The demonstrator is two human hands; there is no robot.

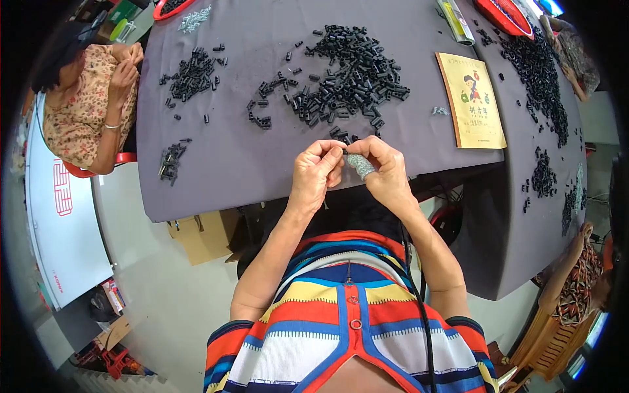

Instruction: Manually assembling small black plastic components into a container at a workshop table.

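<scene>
My left hand (313, 175) and my right hand (388, 175) meet at the table's near edge, fingertips almost touching. Between the left thumb and forefinger a small black plastic part (344, 151) is pinched; most of it is hidden. My right hand's thumb and forefinger close in on that same part. Against the right fingers sits a silvery, speckled clump (360, 165), perhaps tiny metal pieces; its exact kind is unclear. Just beyond my fingers spreads a large heap of short black tube-like parts (354, 75).
Smaller black piles (193, 75) and a bunch of thin dark parts (171, 162) lie left on the grey tablecloth (236, 157). A yellow booklet (470, 101) lies right, near a little silvery pile (440, 111). Red baskets (504, 16) stand far off. Co-workers sit left (92, 98) and right.
</scene>
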